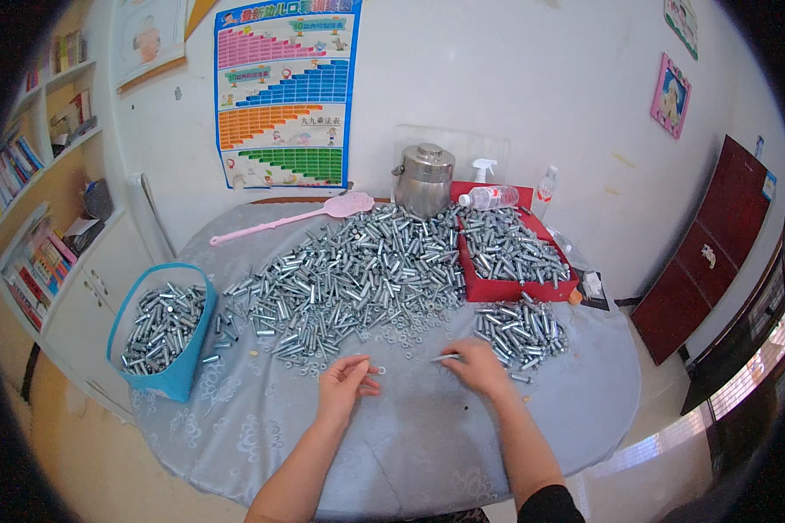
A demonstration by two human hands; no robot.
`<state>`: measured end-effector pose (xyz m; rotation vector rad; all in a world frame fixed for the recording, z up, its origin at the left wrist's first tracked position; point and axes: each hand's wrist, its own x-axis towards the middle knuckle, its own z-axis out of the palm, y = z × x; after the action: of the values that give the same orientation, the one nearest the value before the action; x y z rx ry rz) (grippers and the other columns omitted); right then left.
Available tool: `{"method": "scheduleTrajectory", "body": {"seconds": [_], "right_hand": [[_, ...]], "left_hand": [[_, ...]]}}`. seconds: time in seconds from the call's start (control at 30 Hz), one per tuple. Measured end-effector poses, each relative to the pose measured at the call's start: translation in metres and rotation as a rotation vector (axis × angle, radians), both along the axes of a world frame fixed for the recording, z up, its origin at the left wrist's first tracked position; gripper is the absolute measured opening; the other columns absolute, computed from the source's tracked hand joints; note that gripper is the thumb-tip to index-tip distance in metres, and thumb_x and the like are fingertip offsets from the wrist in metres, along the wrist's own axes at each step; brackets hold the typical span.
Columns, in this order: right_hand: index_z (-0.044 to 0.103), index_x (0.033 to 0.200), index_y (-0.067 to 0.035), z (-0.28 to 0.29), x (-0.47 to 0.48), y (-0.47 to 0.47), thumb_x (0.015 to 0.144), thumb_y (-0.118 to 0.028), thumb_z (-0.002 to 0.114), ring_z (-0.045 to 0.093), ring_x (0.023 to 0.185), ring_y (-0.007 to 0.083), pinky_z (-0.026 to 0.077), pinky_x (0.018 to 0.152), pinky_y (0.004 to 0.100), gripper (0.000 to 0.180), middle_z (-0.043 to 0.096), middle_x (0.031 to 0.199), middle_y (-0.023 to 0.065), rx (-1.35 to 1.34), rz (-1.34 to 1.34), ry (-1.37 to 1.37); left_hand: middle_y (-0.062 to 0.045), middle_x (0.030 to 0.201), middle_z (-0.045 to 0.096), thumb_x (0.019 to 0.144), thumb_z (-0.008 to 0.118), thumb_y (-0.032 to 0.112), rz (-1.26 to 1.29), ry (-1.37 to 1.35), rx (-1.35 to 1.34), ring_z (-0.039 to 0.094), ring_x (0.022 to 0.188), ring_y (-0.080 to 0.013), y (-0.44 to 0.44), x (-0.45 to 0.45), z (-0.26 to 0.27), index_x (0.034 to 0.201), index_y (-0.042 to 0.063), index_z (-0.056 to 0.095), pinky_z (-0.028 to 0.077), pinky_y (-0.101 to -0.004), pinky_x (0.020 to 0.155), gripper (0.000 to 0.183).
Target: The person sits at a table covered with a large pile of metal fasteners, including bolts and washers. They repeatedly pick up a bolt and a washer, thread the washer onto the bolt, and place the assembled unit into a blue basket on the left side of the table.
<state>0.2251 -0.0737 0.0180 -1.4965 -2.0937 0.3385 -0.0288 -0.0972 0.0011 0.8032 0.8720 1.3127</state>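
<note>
My right hand [481, 370] grips a thin metal bolt [446, 357] between thumb and fingers, its free end pointing left. My left hand [348, 387] is held over the cloth with fingers bent. A small washer [382, 371] shows at its fingertips; whether it is pinched or lies on the cloth I cannot tell. Beyond both hands spreads a large heap of metal sleeves and bolts [366, 274]. Loose washers [405, 337] are scattered along its near edge. Beside my right hand lies a smaller pile of sleeved bolts [520, 332].
A blue fabric bin [199, 346] full of metal parts stands left. At the back right is a red box [520, 291] of parts, with a plastic bottle [497, 197] lying across it. A steel canister [425, 183] and pink plastic swatter [268, 225] are behind the heap on the round table [418, 471].
</note>
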Motion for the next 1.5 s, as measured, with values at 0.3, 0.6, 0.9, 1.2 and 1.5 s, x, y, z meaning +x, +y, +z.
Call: {"method": "scheduleTrajectory", "body": {"seconds": [0.3, 0.6, 0.9, 1.2, 1.5], "right_hand": [[0.066, 0.072, -0.010, 0.012, 0.057, 0.008, 0.066, -0.017, 0.062, 0.053, 0.084, 0.0261, 0.041, 0.077, 0.0379, 0.010, 0.059, 0.078, 0.0078, 0.298, -0.102, -0.425], [0.066, 0.083, -0.006, -0.007, -0.050, 0.083, 0.072, -0.025, 0.062, 0.058, 0.080, 0.0298, 0.046, 0.072, 0.0385, 0.022, 0.062, 0.083, 0.0128, 0.083, -0.162, -0.135], [0.064, 0.076, -0.007, -0.032, -0.072, 0.108, 0.066, -0.027, 0.067, 0.060, 0.073, 0.0277, 0.047, 0.066, 0.0368, 0.023, 0.062, 0.077, 0.0107, -0.019, -0.355, -0.037], [0.061, 0.097, -0.002, -0.013, -0.039, 0.040, 0.075, -0.012, 0.063, 0.057, 0.071, 0.0118, 0.045, 0.063, 0.0239, 0.025, 0.062, 0.078, 0.0056, -0.224, -0.102, 0.847], [0.042, 0.123, -0.004, -0.037, -0.037, 0.006, 0.082, -0.009, 0.058, 0.055, 0.073, 0.0113, 0.045, 0.062, 0.0230, 0.045, 0.059, 0.087, 0.0069, -0.352, 0.077, 1.185]], "left_hand": [[-0.011, 0.081, 0.061, 0.084, 0.052, 0.008, 0.228, 0.051, -0.059, 0.055, 0.056, -0.0129, 0.018, -0.027, -0.007, 0.094, 0.000, 0.057, 0.051, -0.0263, 0.048, 0.013], [-0.007, 0.074, 0.062, 0.084, 0.051, 0.006, 0.362, 0.121, 0.009, 0.047, 0.047, -0.0059, 0.025, -0.043, -0.008, 0.091, 0.000, 0.057, 0.039, -0.0201, 0.037, 0.010], [-0.006, 0.074, 0.063, 0.082, 0.053, 0.004, 0.361, 0.341, 0.111, 0.052, 0.054, -0.0071, 0.025, -0.035, -0.020, 0.087, 0.001, 0.058, 0.041, -0.0205, 0.048, 0.008], [-0.012, 0.072, 0.062, 0.073, 0.060, 0.009, 0.525, 1.017, 0.294, 0.059, 0.066, -0.0218, 0.052, -0.040, 0.015, 0.080, -0.002, 0.061, 0.046, -0.0308, 0.062, 0.012], [-0.012, 0.082, 0.058, 0.065, 0.069, 0.016, 0.670, 1.578, 0.375, 0.050, 0.086, -0.0325, 0.151, -0.055, -0.005, 0.076, 0.002, 0.059, 0.041, -0.0411, 0.073, 0.020]]}}
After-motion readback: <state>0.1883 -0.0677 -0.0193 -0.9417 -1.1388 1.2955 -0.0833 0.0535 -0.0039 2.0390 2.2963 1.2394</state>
